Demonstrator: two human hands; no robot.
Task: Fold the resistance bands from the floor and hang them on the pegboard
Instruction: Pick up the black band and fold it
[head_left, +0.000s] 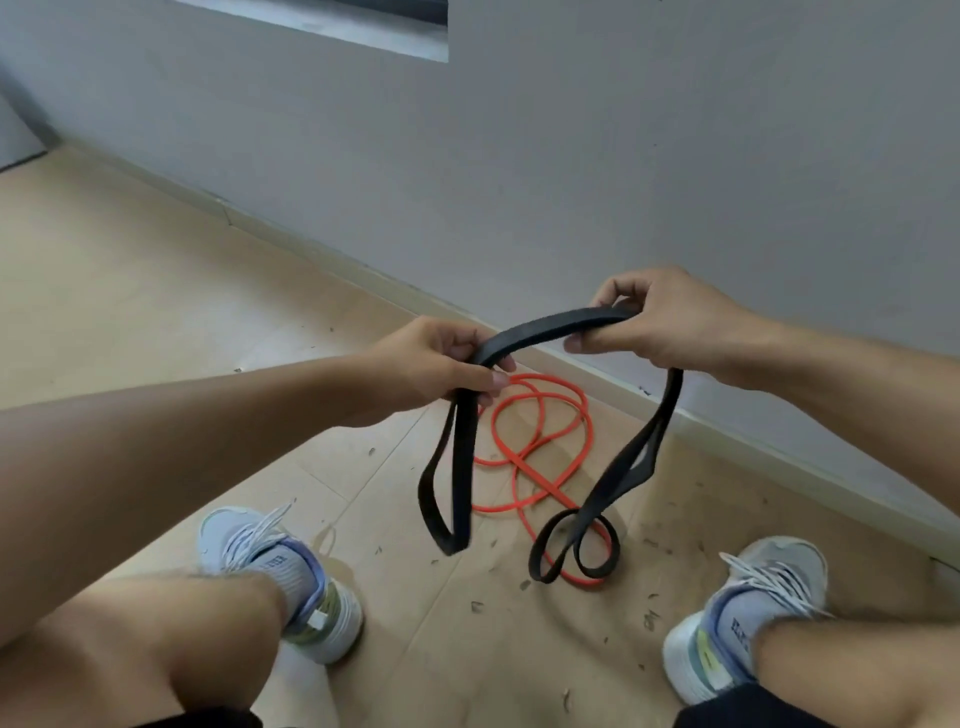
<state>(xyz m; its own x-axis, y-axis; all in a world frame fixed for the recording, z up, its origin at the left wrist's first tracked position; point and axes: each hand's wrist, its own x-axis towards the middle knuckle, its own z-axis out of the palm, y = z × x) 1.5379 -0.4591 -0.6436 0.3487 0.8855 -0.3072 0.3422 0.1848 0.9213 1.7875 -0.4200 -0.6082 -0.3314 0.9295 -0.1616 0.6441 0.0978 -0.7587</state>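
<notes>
A black resistance band (550, 327) stretches between both hands above the floor. My left hand (431, 364) grips its left part, and a long loop hangs down below that hand. My right hand (670, 322) pinches the right part, from which a second, twisted loop dangles almost to the floor. Under the black band, an orange resistance band (540, 441) lies in loose tangled coils on the floor near the wall. No pegboard is in view.
The tan floor (156, 291) is speckled with small dark debris between my two feet in pale sneakers (280, 571). A grey wall (571, 156) with a light baseboard runs diagonally behind the bands. A window recess sits at the top.
</notes>
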